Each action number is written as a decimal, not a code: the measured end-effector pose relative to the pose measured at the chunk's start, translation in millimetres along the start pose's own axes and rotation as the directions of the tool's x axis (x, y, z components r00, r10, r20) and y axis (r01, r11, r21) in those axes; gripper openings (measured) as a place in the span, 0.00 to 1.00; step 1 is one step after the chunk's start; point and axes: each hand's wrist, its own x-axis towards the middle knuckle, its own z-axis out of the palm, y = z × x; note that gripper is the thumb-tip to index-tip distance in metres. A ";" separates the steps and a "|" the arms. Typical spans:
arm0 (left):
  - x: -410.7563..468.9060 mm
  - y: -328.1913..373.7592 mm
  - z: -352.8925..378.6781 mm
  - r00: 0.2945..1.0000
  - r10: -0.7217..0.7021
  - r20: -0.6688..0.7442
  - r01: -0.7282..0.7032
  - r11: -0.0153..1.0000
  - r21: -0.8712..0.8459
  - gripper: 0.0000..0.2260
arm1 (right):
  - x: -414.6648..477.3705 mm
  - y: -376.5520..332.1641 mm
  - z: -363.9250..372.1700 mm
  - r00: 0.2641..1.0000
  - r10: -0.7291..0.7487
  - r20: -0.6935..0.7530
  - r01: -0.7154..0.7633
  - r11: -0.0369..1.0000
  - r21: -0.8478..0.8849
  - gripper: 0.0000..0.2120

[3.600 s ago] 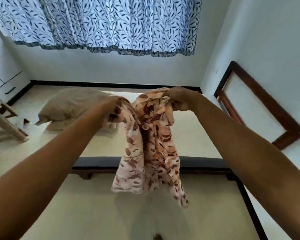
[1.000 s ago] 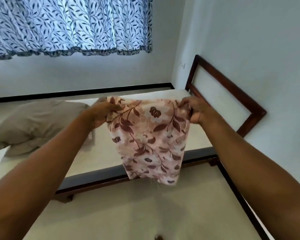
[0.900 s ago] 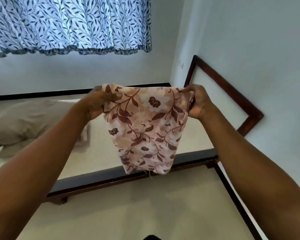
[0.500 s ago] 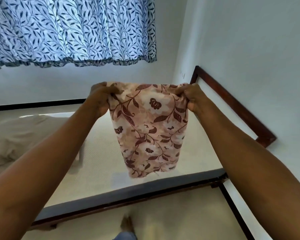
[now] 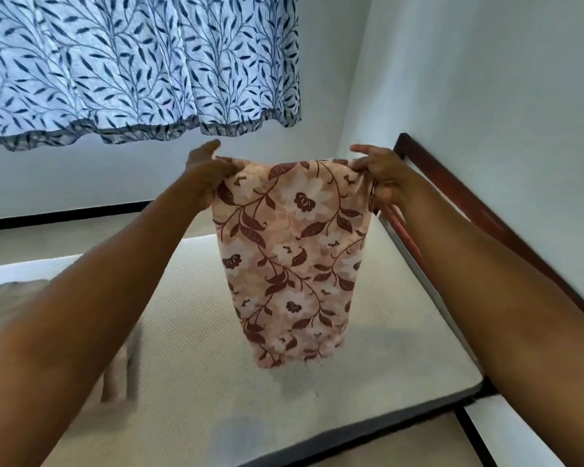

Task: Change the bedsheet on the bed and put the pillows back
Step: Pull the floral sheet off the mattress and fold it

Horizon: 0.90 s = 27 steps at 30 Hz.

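Left hand [image 5: 205, 175] and right hand [image 5: 382, 178], both held out at arm's length, each pinching an upper corner of a floral cloth [image 5: 290, 257], with the top edge drawn straight between them. The cloth hangs flat in the air above the bare cream mattress [image 5: 199, 332], clear of it. It has a peach-pink ground, pale blossoms and dark maroon leaves on trailing vines, and its lower hem is frayed with loose threads. To the right, a dark wooden bed frame [image 5: 469, 205] stands against the wall. Behind is a blue leaf-print curtain [image 5: 132, 62]. At far left is a blurred beige pillow [image 5: 11, 305].
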 end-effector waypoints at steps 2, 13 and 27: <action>32.2 12.8 5.9 0.999 0.006 -0.040 -0.006 1.000 0.008 0.35 | 35.8 -13.7 4.4 1.000 -0.014 0.011 0.014 0.999 -0.036 0.28; 125.4 0.3 21.9 0.995 0.079 -0.062 -0.075 0.995 0.064 0.29 | 146.5 -21.2 3.7 0.994 -0.102 -0.027 0.103 0.994 0.041 0.04; 31.0 -334.0 12.9 0.956 -0.291 -0.036 0.251 0.750 0.612 0.28 | 94.4 324.6 -8.6 0.906 0.417 -0.073 -0.422 0.876 -0.234 0.21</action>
